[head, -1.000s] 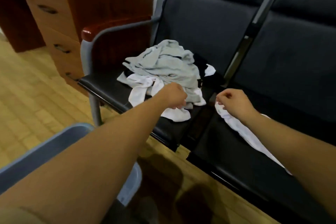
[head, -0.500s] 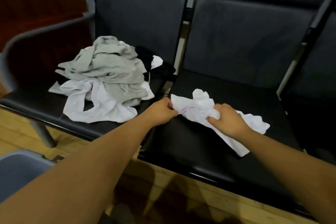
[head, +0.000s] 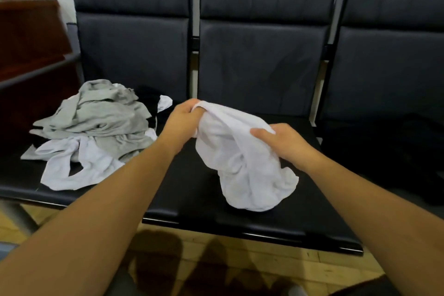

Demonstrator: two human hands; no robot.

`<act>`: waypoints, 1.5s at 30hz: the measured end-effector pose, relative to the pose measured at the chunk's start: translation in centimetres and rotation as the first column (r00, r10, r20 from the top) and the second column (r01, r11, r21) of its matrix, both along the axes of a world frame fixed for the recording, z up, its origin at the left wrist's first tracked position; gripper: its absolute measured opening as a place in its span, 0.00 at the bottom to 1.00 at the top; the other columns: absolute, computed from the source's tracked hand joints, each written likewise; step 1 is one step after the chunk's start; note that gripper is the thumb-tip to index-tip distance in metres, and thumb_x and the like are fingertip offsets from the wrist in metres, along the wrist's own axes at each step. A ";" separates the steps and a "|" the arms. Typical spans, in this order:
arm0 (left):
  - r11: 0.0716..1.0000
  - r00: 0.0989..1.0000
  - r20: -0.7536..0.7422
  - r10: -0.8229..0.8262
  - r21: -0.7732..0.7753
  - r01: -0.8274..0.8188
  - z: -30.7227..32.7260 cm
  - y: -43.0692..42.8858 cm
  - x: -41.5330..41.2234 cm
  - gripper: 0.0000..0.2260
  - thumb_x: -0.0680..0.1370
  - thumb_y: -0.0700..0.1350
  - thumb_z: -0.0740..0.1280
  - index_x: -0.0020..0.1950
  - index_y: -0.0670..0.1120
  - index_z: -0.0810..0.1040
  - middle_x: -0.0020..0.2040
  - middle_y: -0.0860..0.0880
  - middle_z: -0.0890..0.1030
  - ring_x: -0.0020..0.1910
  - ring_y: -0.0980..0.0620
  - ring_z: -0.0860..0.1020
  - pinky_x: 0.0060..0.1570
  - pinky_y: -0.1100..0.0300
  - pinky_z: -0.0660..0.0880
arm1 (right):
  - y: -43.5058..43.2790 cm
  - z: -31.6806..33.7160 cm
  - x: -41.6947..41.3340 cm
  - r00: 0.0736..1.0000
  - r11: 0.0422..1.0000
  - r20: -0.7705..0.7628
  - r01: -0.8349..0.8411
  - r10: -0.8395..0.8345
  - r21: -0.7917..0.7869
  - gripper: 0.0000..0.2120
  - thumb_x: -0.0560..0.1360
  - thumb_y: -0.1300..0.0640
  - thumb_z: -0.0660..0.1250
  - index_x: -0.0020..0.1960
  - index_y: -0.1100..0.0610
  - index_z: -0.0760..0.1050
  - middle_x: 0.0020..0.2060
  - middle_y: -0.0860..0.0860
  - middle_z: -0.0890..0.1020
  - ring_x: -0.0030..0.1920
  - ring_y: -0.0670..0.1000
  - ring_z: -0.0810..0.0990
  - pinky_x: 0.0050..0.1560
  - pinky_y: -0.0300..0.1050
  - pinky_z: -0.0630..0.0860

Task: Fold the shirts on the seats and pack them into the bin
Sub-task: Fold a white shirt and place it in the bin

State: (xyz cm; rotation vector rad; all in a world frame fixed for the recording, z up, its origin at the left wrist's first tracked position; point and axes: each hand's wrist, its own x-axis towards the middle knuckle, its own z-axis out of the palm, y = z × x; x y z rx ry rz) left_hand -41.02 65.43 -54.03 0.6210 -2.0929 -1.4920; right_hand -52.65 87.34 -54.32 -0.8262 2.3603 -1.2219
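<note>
- Left hand (head: 182, 119) and right hand (head: 284, 143) are holding 1 white shirt (head: 242, 166), fingers (head: 262, 132) clamped on it.
- Something dark (head: 413, 146) is lying on the right seat (head: 389, 67), indistinct.

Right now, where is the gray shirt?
In the head view, the gray shirt lies crumpled on the left seat, just left of the left hand gripping the white shirt.
</note>
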 end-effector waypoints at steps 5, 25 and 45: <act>0.994 0.999 -0.016 0.051 -0.094 -0.052 2.7 1.9 0.0 0.09 0.82 0.47 0.62 0.49 0.50 0.82 0.48 0.51 0.83 0.49 0.53 0.79 0.51 0.57 0.75 | 2.1 0.6 -1.8 0.983 0.998 -0.177 0.046 -0.054 -0.051 0.19 0.75 0.45 0.73 0.39 0.54 0.66 0.35 0.51 0.72 0.36 0.51 0.70 0.37 0.48 0.67; 0.966 0.986 0.160 -0.056 -0.243 0.094 1.5 1.5 2.4 0.05 0.79 0.46 0.69 0.45 0.50 0.83 0.44 0.53 0.83 0.46 0.56 0.79 0.45 0.61 0.71 | -0.9 -1.0 0.0 0.882 0.937 -0.448 0.022 0.146 0.349 0.10 0.72 0.68 0.61 0.43 0.58 0.79 0.38 0.54 0.79 0.39 0.59 0.80 0.36 0.51 0.78; 0.958 0.929 0.353 0.108 -0.286 -0.003 -2.0 -2.0 2.0 0.09 0.81 0.46 0.66 0.43 0.45 0.81 0.37 0.47 0.78 0.39 0.49 0.75 0.36 0.58 0.69 | -2.1 7.1 -8.9 0.929 0.953 0.261 0.292 -0.264 -0.076 0.09 0.77 0.70 0.67 0.56 0.63 0.75 0.56 0.61 0.76 0.51 0.60 0.84 0.36 0.45 0.84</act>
